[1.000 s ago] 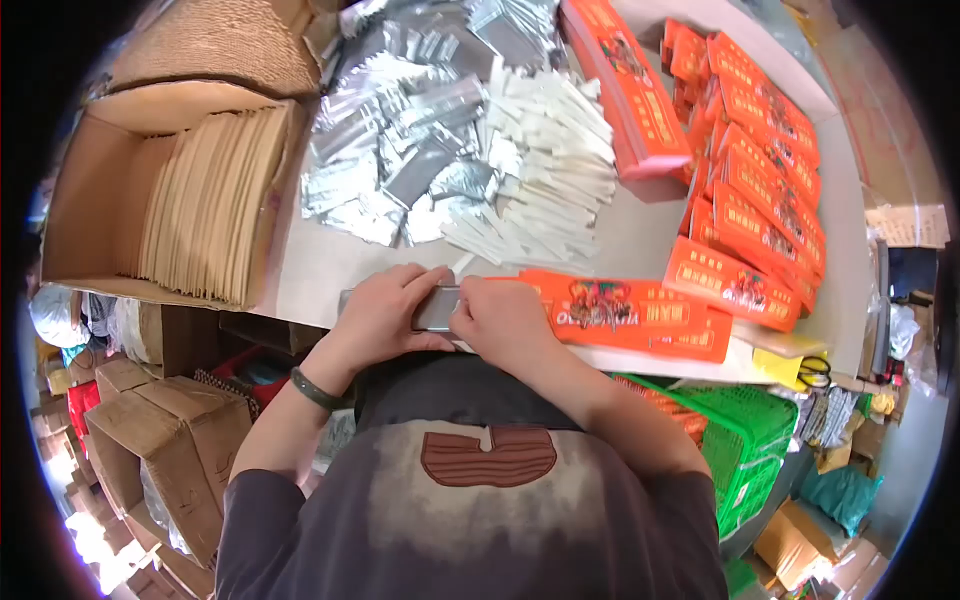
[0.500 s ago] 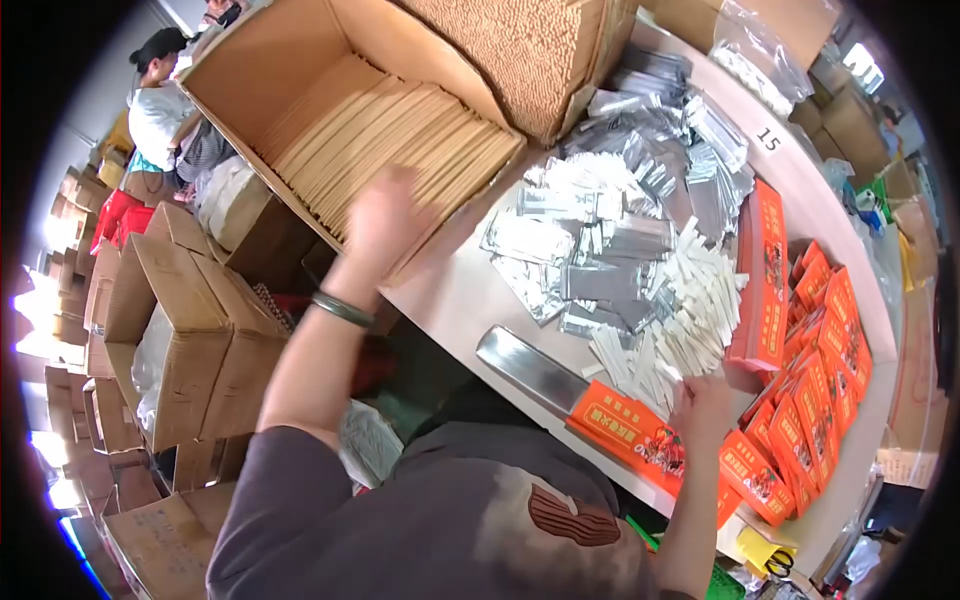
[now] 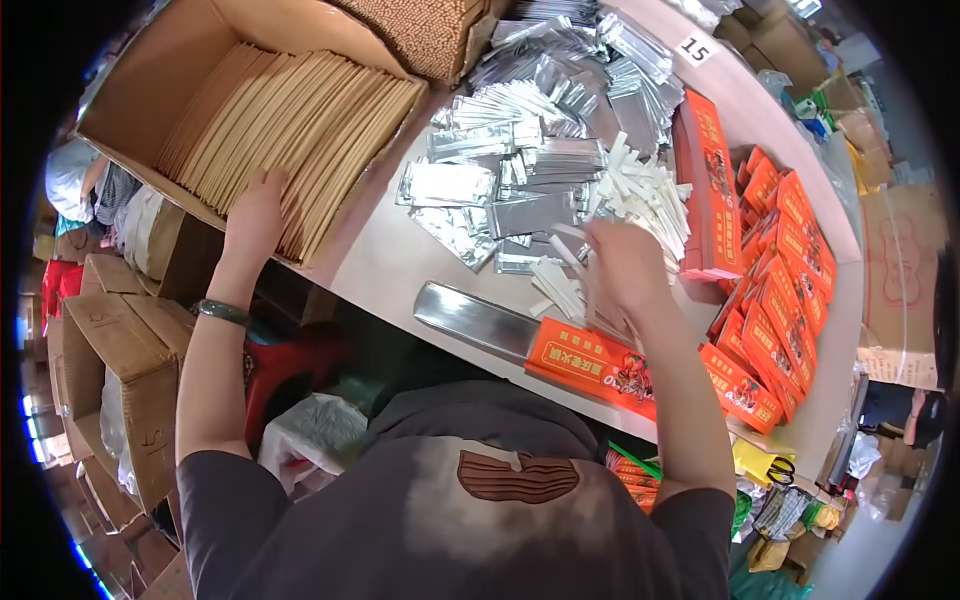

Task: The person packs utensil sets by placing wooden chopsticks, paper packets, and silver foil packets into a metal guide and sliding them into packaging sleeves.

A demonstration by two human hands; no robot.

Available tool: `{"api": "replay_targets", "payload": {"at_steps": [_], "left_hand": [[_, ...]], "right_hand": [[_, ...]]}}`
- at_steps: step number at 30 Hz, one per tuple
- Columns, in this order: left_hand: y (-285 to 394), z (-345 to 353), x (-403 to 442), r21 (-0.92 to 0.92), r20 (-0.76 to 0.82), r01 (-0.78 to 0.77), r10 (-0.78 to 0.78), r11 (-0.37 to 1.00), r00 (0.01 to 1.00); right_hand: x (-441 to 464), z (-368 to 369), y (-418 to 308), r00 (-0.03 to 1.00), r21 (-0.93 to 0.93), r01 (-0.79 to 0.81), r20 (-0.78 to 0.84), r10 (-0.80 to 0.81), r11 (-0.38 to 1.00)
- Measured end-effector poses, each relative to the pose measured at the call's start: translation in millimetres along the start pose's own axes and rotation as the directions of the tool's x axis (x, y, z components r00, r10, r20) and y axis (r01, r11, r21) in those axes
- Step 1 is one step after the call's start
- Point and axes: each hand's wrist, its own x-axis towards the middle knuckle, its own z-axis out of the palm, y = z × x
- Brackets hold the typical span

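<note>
My left hand (image 3: 256, 218) reaches over the near wall of a cardboard box (image 3: 130, 120), its bent fingers closed at the ends of wooden chopsticks (image 3: 300, 130) packed in rows. A bracelet circles that wrist. My right hand (image 3: 630, 265) is over a pile of slim white paper strips (image 3: 645, 195), fingers pinched around a white strip (image 3: 572, 248). Below it lies an orange-red printed paper sleeve (image 3: 590, 365) at the table's edge, against a shiny metal plate (image 3: 475, 318). Silver foil packets (image 3: 535, 210) are heaped left of the strips.
More orange-red sleeves stand in a stack (image 3: 708, 190) and lie fanned out (image 3: 780, 300) at right. A second box of chopsticks (image 3: 420, 35) stands behind. Cardboard boxes (image 3: 140, 380) and a plastic bag (image 3: 315, 435) are at left. Yellow-handled scissors (image 3: 780, 468) hang near the right edge.
The whole view has shifted. My right hand has moved from beside the orange-red sleeve up to the white strips. My left hand, blurred over the chopsticks before, now rests at their near ends.
</note>
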Motion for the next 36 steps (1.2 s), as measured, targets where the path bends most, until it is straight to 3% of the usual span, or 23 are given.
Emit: {"api": "replay_targets", "payload": {"at_steps": [1,2,4,5,6,8,10,11,13,14,16,18,19,21,23,25,27,28,31,32,33,35,36], "left_hand": [[1.6,0.4,-0.6,-0.007,-0.082,0.015,-0.015,1.000,0.996],[12.8,-3.6,-2.6,-0.174,-0.170,0.094,-0.123,0.980,0.978],[54.3,-17.1,-9.7,-0.498,-0.278,0.182,-0.355,0.848,0.893],[71.1,-9.2,-21.3,-0.593,-0.364,0.082,-0.358,0.801,0.860],[90.7,12.4,-37.0,-0.825,-0.266,0.042,-0.452,0.564,0.851],[125.6,29.2,-70.2,-0.897,-0.088,0.071,-0.333,0.436,0.939],[136.5,43.4,-93.3,-0.918,0.021,0.138,-0.304,0.371,0.953],[135.0,52.1,-100.5,-0.924,0.056,0.159,-0.287,0.349,0.956],[123.7,42.3,-102.6,-0.893,0.174,0.218,-0.143,0.395,0.974],[118.5,33.7,-102.0,-0.875,0.232,0.241,-0.072,0.419,0.970],[113.0,11.8,-93.7,-0.873,0.408,0.373,0.053,0.314,0.911],[88.4,-0.5,-88.3,-0.819,0.559,0.511,0.161,0.261,0.814],[65.3,11.9,-93.3,-0.825,0.551,0.491,0.201,0.280,0.810],[72.0,-7.7,-85.8,-0.751,0.563,0.356,0.259,0.556,0.784],[121.9,1.6,-81.2,-0.837,0.423,0.205,0.363,0.507,0.830],[196.4,4.3,-75.8,-0.832,0.290,-0.058,0.521,0.552,0.802],[241.1,3.1,-81.7,-0.898,0.106,-0.162,0.560,0.408,0.822],[242.9,3.3,-82.6,-0.854,0.041,-0.220,0.481,0.472,0.876],[230.6,10.1,-89.0,-0.620,0.180,0.038,0.094,0.783,0.979],[236.9,31.1,-97.0,-0.625,0.137,-0.027,0.144,0.780,0.980],[252.7,10.5,-99.8,-0.729,0.283,0.047,0.238,0.683,0.929],[274.9,-22.2,-104.2,-0.864,0.146,-0.126,0.481,0.488,0.864],[270.5,-30.8,-99.0,-0.917,0.155,-0.089,0.552,0.390,0.819]], "right_hand": [[18.1,11.4,3.2,0.973,0.040,0.202,-0.119,-0.196,0.978],[33.8,31.6,9.6,0.895,0.057,0.399,-0.241,-0.375,0.915],[48.7,69.5,13.8,0.807,-0.088,0.472,-0.358,-0.470,0.877],[50.8,79.8,11.5,0.755,-0.161,0.493,-0.409,-0.513,0.855],[46.0,65.0,2.0,0.738,-0.201,0.487,-0.427,-0.523,0.850],[27.6,48.6,-17.3,0.847,0.102,0.370,-0.446,-0.290,0.923],[9.7,57.7,-32.5,0.877,0.302,0.287,-0.465,-0.123,0.909],[-4.3,62.9,-46.6,0.953,0.457,0.158,-0.304,-0.014,0.875],[-38.5,62.5,-77.8,0.989,0.657,-0.144,0.063,0.137,0.740],[-47.5,73.2,-78.7,0.991,0.522,0.059,-0.133,0.013,0.851],[-61.9,97.3,-78.3,0.849,0.117,0.396,-0.426,-0.314,0.911],[-81.3,86.2,-66.0,0.853,0.188,0.328,-0.480,-0.204,0.926],[-93.5,76.2,-56.5,0.852,0.228,0.289,-0.504,-0.142,0.930],[-110.2,72.6,-34.7,0.905,0.273,0.324,-0.367,-0.214,0.906],[-122.4,88.9,-27.7,0.907,0.195,0.339,-0.329,-0.264,0.921],[-110.2,93.0,-41.1,0.906,0.238,0.343,-0.340,-0.253,0.909],[-111.8,88.7,-39.8,0.924,0.221,0.289,-0.320,-0.211,0.932],[-114.2,86.2,-37.8,0.935,0.190,0.245,-0.305,-0.180,0.951],[-108.9,89.2,-35.1,0.940,0.185,0.221,-0.303,-0.159,0.957],[-110.5,91.7,-35.4,0.941,0.199,0.230,-0.295,-0.166,0.953],[-108.8,91.2,-37.6,0.949,0.232,0.223,-0.275,-0.156,0.947],[-98.5,85.4,-42.2,0.959,0.281,0.198,-0.254,-0.126,0.939],[-99.2,80.9,-41.5,0.952,0.308,0.222,-0.274,-0.137,0.925]]}}
